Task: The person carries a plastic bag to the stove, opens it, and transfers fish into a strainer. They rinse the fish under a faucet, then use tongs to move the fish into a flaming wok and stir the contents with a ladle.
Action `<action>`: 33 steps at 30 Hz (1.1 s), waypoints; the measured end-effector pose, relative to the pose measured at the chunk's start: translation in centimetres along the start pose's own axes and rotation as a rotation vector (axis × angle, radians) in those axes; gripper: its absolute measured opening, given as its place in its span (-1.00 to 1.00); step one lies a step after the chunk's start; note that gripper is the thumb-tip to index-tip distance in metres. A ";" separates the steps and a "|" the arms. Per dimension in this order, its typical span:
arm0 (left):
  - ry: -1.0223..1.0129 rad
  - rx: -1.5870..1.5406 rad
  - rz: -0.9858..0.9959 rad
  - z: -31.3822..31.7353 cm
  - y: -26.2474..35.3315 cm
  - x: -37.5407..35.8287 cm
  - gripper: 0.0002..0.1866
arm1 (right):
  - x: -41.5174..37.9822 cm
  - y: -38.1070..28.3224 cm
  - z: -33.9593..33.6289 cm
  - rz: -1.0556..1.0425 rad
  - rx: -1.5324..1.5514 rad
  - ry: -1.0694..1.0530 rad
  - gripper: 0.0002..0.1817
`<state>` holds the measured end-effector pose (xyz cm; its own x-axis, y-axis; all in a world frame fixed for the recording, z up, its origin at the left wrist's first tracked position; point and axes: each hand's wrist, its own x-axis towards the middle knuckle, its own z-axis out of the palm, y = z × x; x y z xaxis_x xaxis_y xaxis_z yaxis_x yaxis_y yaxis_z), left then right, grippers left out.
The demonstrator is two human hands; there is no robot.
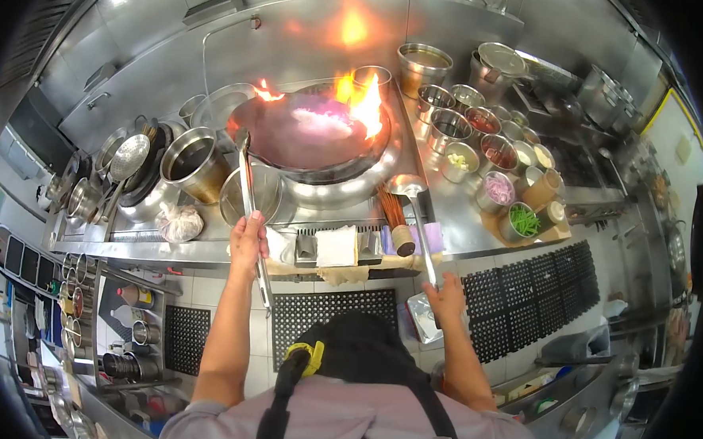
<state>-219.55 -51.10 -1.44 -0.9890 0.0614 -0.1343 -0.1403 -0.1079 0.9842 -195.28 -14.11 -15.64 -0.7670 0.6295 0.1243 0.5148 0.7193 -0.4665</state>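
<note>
My left hand [248, 244] is closed around a long-handled metal tool [248, 174]. Its narrow upper end overlaps the near left rim of a large wok [342, 170], and I cannot make out whether they touch. Flames [367, 109] rise at the wok's far right side, with a smaller one at the far left. In my right hand [445, 298] is a metal ladle [422, 235]. The ladle's bowl is right of the wok, over the counter edge, beside a bundle of thin brown sticks [393, 210].
Several metal containers of ingredients, among them sliced purple onion [498, 189] and chopped greens [524, 221], crowd the right counter [440, 204]. Left of the wok stand a tall pot [194, 159] and a perforated skimmer [129, 157]. Black mats [335, 302] cover parts of the floor.
</note>
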 end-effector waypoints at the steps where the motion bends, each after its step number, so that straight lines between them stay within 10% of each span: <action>1: 0.005 0.003 -0.010 -0.1 -0.1 0.1 -0.68 | -0.2 -0.1 0.2 0.033 0.007 -0.054 -0.36; 15: -0.041 -0.012 -0.005 -1.9 1.4 3.1 -0.68 | 1.3 -7.0 1.1 -0.111 0.436 0.108 -0.61; 28: -0.006 0.147 0.061 -2.4 3.8 -3.7 -0.71 | 8.7 -18.6 13.4 -0.240 0.607 -0.298 -0.46; 33: -0.058 0.665 0.268 0.3 1.0 -2.9 -0.66 | 14.0 -22.6 8.9 -0.083 0.548 -0.588 -0.46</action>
<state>-216.81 -51.05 -0.07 -0.9790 0.1719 0.1099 0.1828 0.4994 0.8468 -221.06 -24.20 -11.17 -0.9488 0.2134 -0.2330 0.3039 0.4148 -0.8577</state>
